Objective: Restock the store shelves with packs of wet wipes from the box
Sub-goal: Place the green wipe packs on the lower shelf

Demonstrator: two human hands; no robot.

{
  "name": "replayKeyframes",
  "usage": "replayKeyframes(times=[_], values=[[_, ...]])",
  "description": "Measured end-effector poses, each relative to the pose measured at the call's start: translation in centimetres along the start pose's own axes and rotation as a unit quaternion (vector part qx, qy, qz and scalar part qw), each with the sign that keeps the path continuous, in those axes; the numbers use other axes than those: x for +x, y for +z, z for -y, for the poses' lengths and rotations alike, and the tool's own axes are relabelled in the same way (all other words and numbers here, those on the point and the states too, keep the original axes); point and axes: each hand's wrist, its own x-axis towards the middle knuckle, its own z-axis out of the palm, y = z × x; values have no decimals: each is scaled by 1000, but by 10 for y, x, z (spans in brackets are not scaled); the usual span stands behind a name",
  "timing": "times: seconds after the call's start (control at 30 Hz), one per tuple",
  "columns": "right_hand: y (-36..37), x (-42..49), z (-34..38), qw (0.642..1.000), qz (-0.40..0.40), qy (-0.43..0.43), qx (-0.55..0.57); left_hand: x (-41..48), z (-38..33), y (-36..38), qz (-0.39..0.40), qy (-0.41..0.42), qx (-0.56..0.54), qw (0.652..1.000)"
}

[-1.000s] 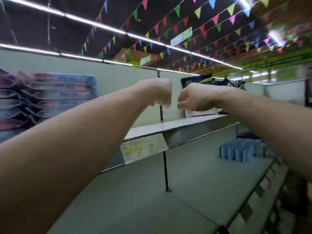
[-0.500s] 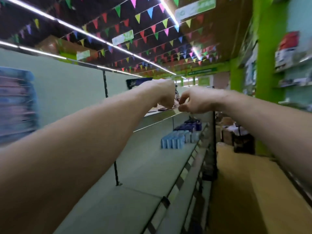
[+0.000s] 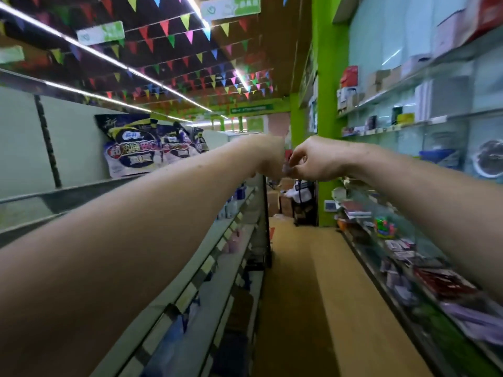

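Note:
Both my arms stretch straight ahead at chest height over the aisle. My left hand (image 3: 268, 156) is curled into a fist with its knuckles against my right hand (image 3: 315, 159). The right thumb and forefinger pinch a small purplish thing (image 3: 286, 168) between the two hands; it is too small to tell what it is. No box and no pack of wet wipes that I can make out shows. The store shelves (image 3: 217, 246) run along my left, with blurred blue packs (image 3: 174, 336) on a lower level.
Dark purple bagged packs (image 3: 136, 148) lean on the upper left shelf. The tan aisle floor (image 3: 313, 295) runs ahead to cardboard boxes (image 3: 283, 197) beside a green pillar (image 3: 326, 104). A glass counter (image 3: 408, 254) with small goods lines the right side.
The view has swung right, from facing the shelves to looking down the aisle. My arms stayed outstretched with the fists together.

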Motion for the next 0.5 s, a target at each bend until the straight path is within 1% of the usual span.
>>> replayKeyframes(times=[0.13,0.33,0.5], values=[[-12,-31,-54,999,3,37,-17,10,-64,6,-6,35,-6,999],[-31,-96,-135,996,30,80,-31,16,-170,17,18,97,-33,995],[-37,-158,-205,987,49,144,-52,10,-259,32,63,149,-53,985]])
